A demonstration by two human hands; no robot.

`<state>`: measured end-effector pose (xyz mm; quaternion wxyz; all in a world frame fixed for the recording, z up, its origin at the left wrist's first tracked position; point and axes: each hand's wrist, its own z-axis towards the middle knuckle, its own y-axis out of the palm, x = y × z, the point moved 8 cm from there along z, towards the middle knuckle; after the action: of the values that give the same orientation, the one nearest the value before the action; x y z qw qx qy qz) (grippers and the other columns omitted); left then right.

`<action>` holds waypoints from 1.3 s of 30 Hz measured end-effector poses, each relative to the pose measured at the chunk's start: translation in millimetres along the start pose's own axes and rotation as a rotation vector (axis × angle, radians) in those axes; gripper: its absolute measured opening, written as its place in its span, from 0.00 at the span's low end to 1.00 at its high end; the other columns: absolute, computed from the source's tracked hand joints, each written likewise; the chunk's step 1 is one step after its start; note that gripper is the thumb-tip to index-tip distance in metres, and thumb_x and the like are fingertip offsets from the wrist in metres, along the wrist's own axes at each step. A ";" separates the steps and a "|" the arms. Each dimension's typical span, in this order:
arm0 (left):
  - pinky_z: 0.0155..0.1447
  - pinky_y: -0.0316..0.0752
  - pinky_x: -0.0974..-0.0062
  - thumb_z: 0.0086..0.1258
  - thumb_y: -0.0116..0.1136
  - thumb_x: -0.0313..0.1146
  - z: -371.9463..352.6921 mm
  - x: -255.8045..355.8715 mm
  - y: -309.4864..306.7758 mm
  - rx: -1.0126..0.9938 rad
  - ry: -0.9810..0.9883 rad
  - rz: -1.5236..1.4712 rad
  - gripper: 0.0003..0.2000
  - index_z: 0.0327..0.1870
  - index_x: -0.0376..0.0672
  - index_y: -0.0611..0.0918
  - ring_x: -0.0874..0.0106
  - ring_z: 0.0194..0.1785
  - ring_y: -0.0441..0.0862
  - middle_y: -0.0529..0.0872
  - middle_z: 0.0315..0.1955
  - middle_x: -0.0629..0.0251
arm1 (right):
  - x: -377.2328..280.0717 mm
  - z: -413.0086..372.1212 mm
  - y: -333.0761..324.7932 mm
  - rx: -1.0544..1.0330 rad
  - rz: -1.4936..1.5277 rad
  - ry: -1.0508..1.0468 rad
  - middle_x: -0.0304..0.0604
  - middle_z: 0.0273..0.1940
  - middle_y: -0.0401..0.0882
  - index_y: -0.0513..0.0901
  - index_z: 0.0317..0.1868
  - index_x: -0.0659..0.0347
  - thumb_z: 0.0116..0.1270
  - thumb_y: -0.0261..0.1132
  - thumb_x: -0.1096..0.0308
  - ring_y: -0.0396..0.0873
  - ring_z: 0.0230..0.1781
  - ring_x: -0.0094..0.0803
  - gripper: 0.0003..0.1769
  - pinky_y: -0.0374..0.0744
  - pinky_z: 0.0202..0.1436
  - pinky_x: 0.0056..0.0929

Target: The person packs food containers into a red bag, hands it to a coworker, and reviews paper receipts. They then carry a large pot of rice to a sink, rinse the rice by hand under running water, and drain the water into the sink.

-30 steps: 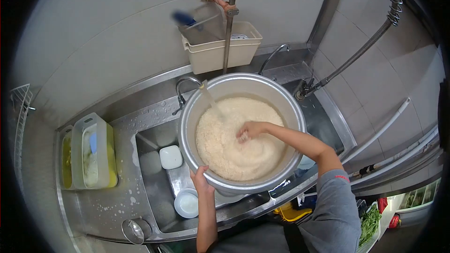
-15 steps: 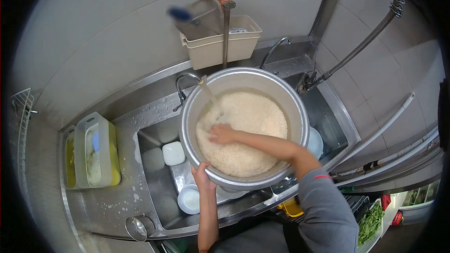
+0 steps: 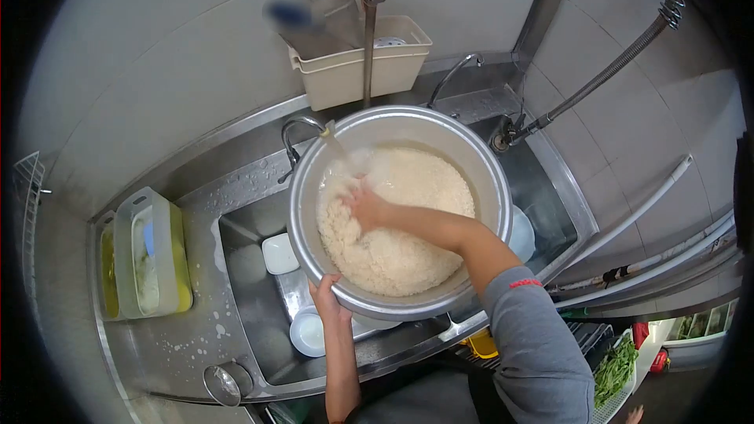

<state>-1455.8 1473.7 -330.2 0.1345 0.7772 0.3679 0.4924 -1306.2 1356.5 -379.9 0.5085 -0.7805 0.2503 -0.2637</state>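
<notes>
A large metal pot (image 3: 493,188) rests over the sink, holding pale rice (image 3: 416,224) under cloudy water. My left hand (image 3: 330,296) is closed on the pot's near-left rim. Inside the pot, my right hand (image 3: 367,208) is in the rice with its fingers apart, the tips partly hidden by water and grains. From a curved faucet (image 3: 297,127) at the pot's far-left side, water runs in close to my right hand.
Below the pot, the sink (image 3: 250,298) holds a white square dish (image 3: 280,254) and a white bowl (image 3: 308,333). Tubs with yellow liquid (image 3: 161,259) stand left, near a metal cup (image 3: 228,383). A beige bin (image 3: 338,78) sits behind. Another person's hand (image 3: 635,414) shows lower right.
My right hand has shifted through the rice, its fingers now pointing more toward the far side, and the rice around it is heaped and stirred. My left hand keeps its hold on the rim.
</notes>
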 end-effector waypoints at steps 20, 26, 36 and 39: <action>0.47 0.70 0.69 0.47 0.47 0.18 -6.8 6.1 6.2 0.062 0.064 -0.065 0.22 0.49 0.34 0.69 0.64 0.43 0.73 0.73 0.41 0.56 | -10.9 -185.9 17.1 -0.574 1.032 0.141 0.65 0.63 0.50 0.56 0.62 0.71 0.40 0.65 0.34 0.52 0.65 0.50 0.58 0.54 0.66 0.39; 0.48 0.72 0.67 0.48 0.47 0.20 -11.6 13.5 12.3 0.064 0.104 0.048 0.24 0.52 0.35 0.67 0.61 0.45 0.74 0.73 0.42 0.55 | -76.2 -83.8 62.6 -0.228 0.536 -0.054 0.61 0.44 0.72 0.77 0.41 0.72 0.43 0.63 0.52 0.74 0.45 0.48 0.31 0.72 0.50 0.40; 0.46 0.70 0.70 0.46 0.46 0.19 -10.0 9.6 3.9 0.087 0.083 0.085 0.24 0.50 0.35 0.68 0.64 0.42 0.73 0.73 0.40 0.57 | 38.3 8.7 48.1 -0.143 0.481 0.259 0.49 0.50 0.75 0.80 0.43 0.59 0.50 0.56 0.41 0.74 0.48 0.43 0.31 0.72 0.51 0.36; 0.46 0.71 0.69 0.46 0.47 0.19 -4.5 6.6 -4.2 0.085 0.080 0.062 0.23 0.49 0.36 0.69 0.63 0.41 0.73 0.73 0.39 0.57 | 105.7 17.0 89.9 -0.041 0.345 0.347 0.47 0.51 0.74 0.77 0.49 0.57 0.53 0.50 0.35 0.71 0.53 0.40 0.36 0.69 0.55 0.36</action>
<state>-1459.8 1480.6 -326.1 0.0712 0.7728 0.3695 0.5111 -1228.1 1265.9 -452.3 0.4795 -0.6795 0.4687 -0.2978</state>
